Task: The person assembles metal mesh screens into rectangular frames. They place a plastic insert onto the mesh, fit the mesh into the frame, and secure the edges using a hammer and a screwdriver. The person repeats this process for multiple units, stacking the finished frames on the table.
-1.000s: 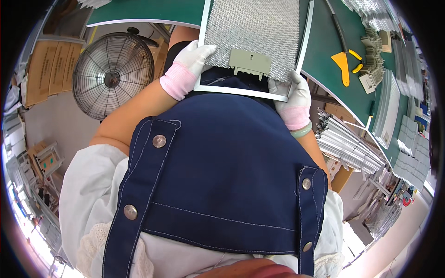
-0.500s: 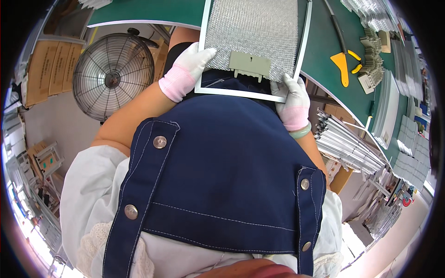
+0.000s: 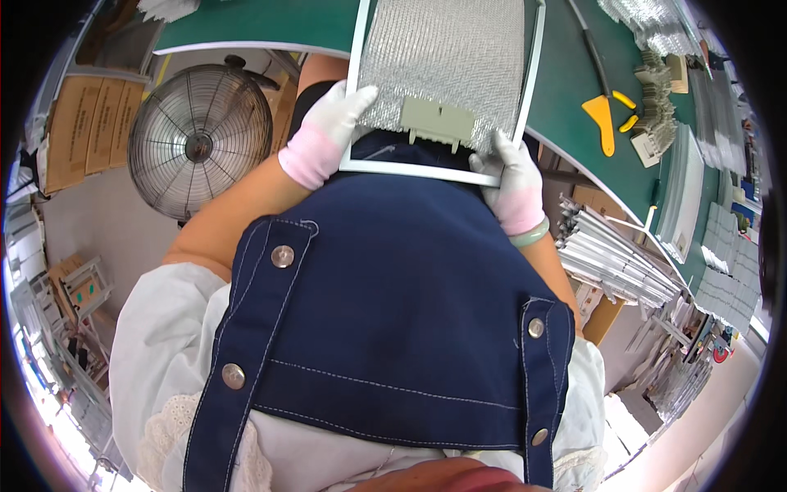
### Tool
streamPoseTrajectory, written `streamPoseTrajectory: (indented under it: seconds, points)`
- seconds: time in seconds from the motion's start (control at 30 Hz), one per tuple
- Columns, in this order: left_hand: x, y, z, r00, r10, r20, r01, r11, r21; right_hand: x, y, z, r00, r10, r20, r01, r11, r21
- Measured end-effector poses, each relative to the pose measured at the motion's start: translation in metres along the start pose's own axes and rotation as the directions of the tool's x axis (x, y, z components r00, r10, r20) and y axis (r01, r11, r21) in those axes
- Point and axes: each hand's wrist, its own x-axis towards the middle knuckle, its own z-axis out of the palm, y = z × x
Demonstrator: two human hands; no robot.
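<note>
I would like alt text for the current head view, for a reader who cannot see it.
The person's gloved left hand and right hand hold a thin, pale frame with silver mesh between its sides and a grey plastic piece at the mesh's near edge. A yellow scraper lies on the green table at right; a black fan stands at left.

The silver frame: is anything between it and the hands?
Only the white gloves. Otherwise, nothing visible: the left hand grips the silver frame at its left side, the right hand near its lower right corner.
</note>
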Motion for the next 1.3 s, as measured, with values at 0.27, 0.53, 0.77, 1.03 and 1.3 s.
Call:
streamPoseTrajectory:
  seconds: [0.27,0.53,0.77,1.03,1.3]
  points:
    - [-0.005,0.024,-0.003,0.997,-0.054,0.063,0.054,0.999,0.001,0.001,-0.002,0.007,0.995,0.100,0.004,-0.100,0.992,0.075]
    - [0.034,0.022,0.008,0.989,-0.032,0.141,-0.004,0.968,0.251,-0.011,0.003,-0.015,0.996,0.035,-0.078,-0.017,0.974,0.226]
    - [0.041,0.034,0.046,0.984,-0.153,0.086,0.133,0.971,0.198,-0.007,-0.016,-0.022,0.989,-0.022,-0.147,0.056,0.971,0.233]
    - [0.038,0.016,0.000,0.992,-0.088,0.089,0.046,0.920,0.389,0.002,-0.001,-0.012,0.976,-0.214,-0.046,0.215,0.977,0.005]
    - [0.022,0.004,0.011,0.996,-0.072,-0.048,0.072,0.997,-0.009,0.005,-0.009,-0.012,0.997,-0.040,-0.066,0.046,0.995,0.090]
